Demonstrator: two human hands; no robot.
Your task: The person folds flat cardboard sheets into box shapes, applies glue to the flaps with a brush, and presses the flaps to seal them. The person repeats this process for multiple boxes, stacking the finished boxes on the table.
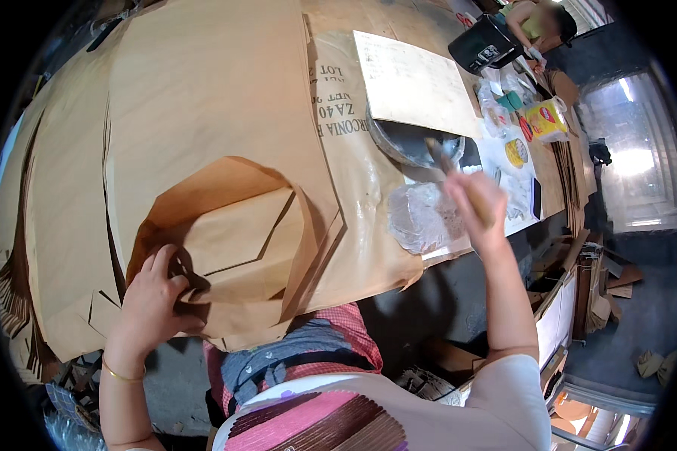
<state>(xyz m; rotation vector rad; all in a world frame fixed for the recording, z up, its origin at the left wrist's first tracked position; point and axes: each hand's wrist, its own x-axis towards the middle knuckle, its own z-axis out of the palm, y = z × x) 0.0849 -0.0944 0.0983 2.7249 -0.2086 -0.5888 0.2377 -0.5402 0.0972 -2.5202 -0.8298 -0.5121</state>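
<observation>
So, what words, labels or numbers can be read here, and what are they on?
I won't copy wording; here is where it stands.
Brown sheet: large black print, partly legible.
Pale board: faint marks, too blurred.
Black container: white marking, too small.
Yellow packet: red label, too small.
Round yellow item: print, too small.
T-shirt: tiny marks, unreadable.

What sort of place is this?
Probably a small hand workshop for paper sacks or packaging: large brown paper sheets cover the worktable, one folded-open paper piece lies by the left hand, and the right hand grips a wooden-handled tool.
</observation>
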